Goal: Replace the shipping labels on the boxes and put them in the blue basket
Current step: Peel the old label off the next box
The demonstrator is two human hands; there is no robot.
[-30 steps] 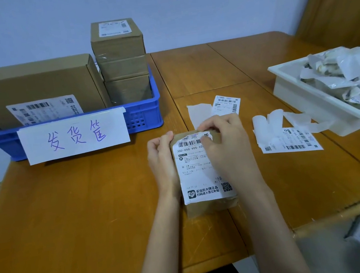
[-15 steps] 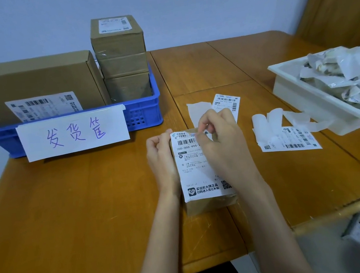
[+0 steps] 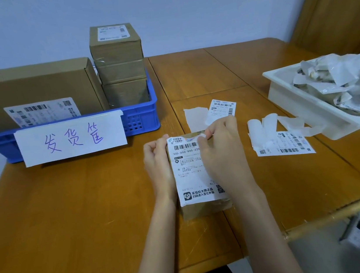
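- Four brown cardboard boxes (image 3: 31,91) sit in the blue plastic basket (image 3: 142,120), far left; a fifth small box (image 3: 206,208) lies near on the wooden counter (image 3: 71,219).
- Left hand (image 3: 157,164) grips its side; right hand (image 3: 222,151) pinches the white shipping label (image 3: 191,174) at its top edge.
- Two loose labels (image 3: 223,107) lie right.

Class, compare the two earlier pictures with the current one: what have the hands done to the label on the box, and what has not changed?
The right hand has slid up to the top right corner of the label and now pinches it; that corner is starting to lift. The left hand keeps holding the left side of the small box. The blue basket, the white tray and the loose labels are unchanged.
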